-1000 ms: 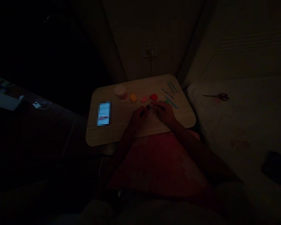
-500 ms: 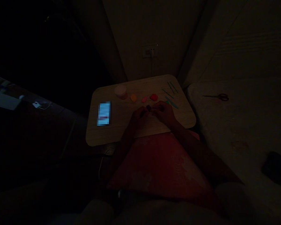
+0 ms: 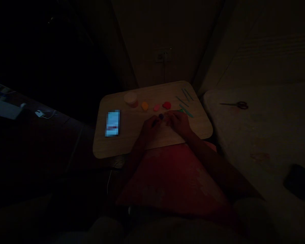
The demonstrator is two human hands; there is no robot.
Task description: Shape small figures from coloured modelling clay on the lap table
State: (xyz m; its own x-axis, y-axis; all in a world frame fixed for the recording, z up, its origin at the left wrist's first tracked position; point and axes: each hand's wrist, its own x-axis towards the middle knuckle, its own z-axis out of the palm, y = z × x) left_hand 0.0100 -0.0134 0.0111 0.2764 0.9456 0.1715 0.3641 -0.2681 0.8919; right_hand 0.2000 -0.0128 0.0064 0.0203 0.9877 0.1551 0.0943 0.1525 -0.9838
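In the dim head view, my left hand [image 3: 150, 126] is over the small table with its fingers closed on a small dark blue lump of modelling clay [image 3: 161, 116] at the fingertips. Close by on the right, my right hand [image 3: 178, 122] has its fingers bent together, a little apart from the lump; what they pinch, if anything, is too dark to make out. Just beyond the hands lie an orange clay piece [image 3: 144, 106], a pink clay piece [image 3: 156, 107] and a red clay piece [image 3: 167, 105]. Partly behind my right hand shows a green clay piece [image 3: 181, 110].
Several thin green modelling tools [image 3: 186, 110] lie at the table's right. A tub [image 3: 131, 99] stands at the back left, and a lit phone [image 3: 113, 123] lies left on the wooden table [image 3: 105, 149]. Scissors [image 3: 235, 105] rest on the pale surface to the right.
My right hand has drawn slightly away from the dark blue clay, and a gap now shows between them. My left hand has hardly moved.
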